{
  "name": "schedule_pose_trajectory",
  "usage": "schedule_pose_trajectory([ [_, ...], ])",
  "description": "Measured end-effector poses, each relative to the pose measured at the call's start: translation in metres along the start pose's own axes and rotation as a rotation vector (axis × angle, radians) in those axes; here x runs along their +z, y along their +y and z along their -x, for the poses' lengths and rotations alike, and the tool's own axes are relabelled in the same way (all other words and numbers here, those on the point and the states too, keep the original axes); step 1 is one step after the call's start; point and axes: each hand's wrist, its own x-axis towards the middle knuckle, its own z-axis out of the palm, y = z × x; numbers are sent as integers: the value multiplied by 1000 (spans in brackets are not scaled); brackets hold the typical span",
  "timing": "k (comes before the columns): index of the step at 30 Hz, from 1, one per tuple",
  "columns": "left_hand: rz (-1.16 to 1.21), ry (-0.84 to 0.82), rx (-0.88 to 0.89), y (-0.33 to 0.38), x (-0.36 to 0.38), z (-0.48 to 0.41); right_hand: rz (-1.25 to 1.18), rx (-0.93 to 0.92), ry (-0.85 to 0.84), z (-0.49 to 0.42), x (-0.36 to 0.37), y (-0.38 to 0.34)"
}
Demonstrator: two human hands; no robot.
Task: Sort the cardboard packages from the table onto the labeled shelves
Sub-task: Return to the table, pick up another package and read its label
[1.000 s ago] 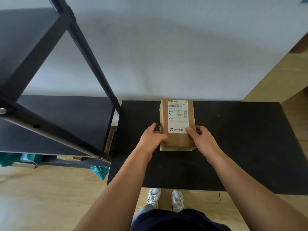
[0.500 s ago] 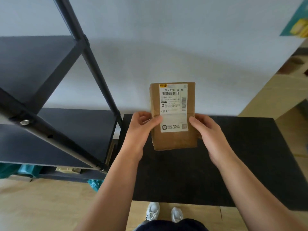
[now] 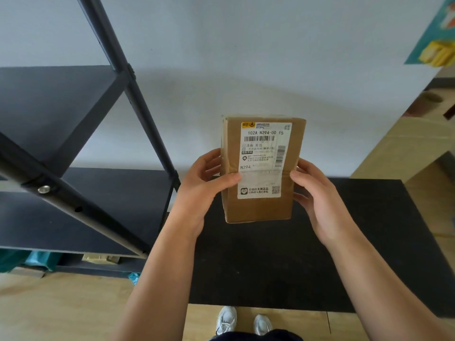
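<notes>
While held above black table (image 3: 369,242), cardboard package (image 3: 261,207) gripped both sides: left hand (image 3: 199,193) thumb on label, right hand (image 3: 317,193) fingers curled, rear contact probably hidden

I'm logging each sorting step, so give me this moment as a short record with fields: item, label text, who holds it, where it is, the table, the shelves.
item: cardboard package, upright, label facing the camera
label text: shipping label reads "102A N294-00 15" and "N294"
held by: left hand on its left edge, right hand on its right edge
position: lifted above the black table
table: no other package in view on it
shelves: black shelves to the left; the two boards in view are bare
</notes>
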Motion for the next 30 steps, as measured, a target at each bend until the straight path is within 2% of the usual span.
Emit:
schedule_pose_trajectory([
  [10, 0, -38, 25, 4, -1, 0, -21, -61, 16, 6, -4, -6],
  [22, 73, -4, -91, 6, 3, 2, -33, 48, 100, 0, 5, -7],
  [30, 103, -3, -130, 6, 9, 2, -25, 50, 144, 0, 2, -9],
])
